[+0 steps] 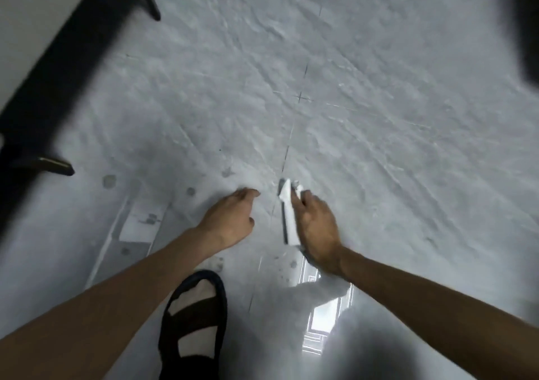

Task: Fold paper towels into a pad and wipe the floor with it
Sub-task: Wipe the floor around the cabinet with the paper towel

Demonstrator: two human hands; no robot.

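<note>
A folded white paper towel pad (287,210) stands on edge in my right hand (316,225), whose fingers curl round it above the pale marbled tile floor (364,117). My left hand (230,216) hovers a short way to the left of the pad with relaxed fingers and holds nothing. Several small grey spots (109,181) mark the floor left of my left hand. The frame is blurred by motion.
My foot in a dark sandal (195,318) stands on the floor below my hands. A dark baseboard (58,67) runs along the wall at the left, with dark furniture legs (151,0) at the top left and at mid-left (55,166). A dark shape fills the top right corner.
</note>
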